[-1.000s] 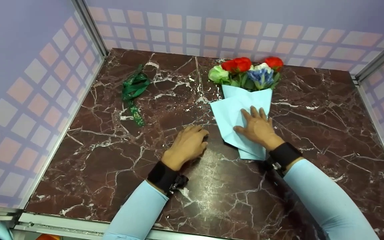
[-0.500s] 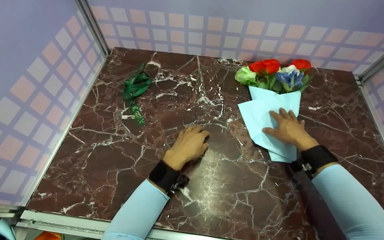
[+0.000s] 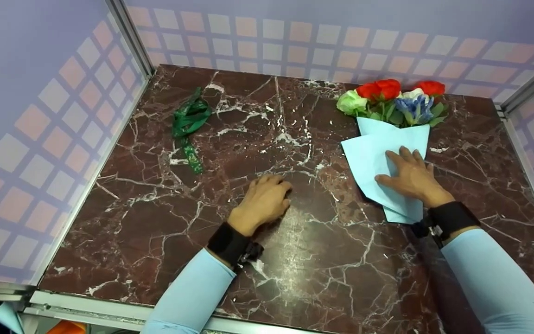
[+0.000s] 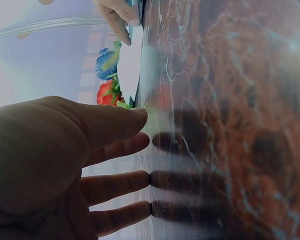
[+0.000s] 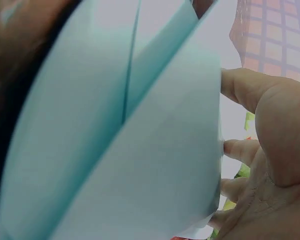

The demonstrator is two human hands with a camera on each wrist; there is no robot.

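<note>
A bouquet [image 3: 383,102] of red, green, white and blue flowers lies on the right part of the table, wrapped in pale blue paper [image 3: 364,162]. My right hand [image 3: 410,176] rests on the wrap with its fingers spread, pressing the overlapping paper down. In the right wrist view the fingertips touch the folded paper [image 5: 155,165], and its layers show. My left hand [image 3: 262,202] rests on the table left of the bouquet, holding nothing. The left wrist view shows its fingertips touching the glossy surface. A green ribbon [image 3: 192,118] lies in a loose heap at the far left.
The dark red marble table [image 3: 155,260] is bounded by tiled-pattern panels [image 3: 295,46] at the back and both sides. A metal rail [image 3: 91,315] runs along the front edge. Below it, at the left, an orange thing [image 3: 66,327] and a pale blue piece [image 3: 6,317] show.
My right hand has slid the wrapped bouquet to the right across the table. My left hand and the ribbon have stayed in place.
</note>
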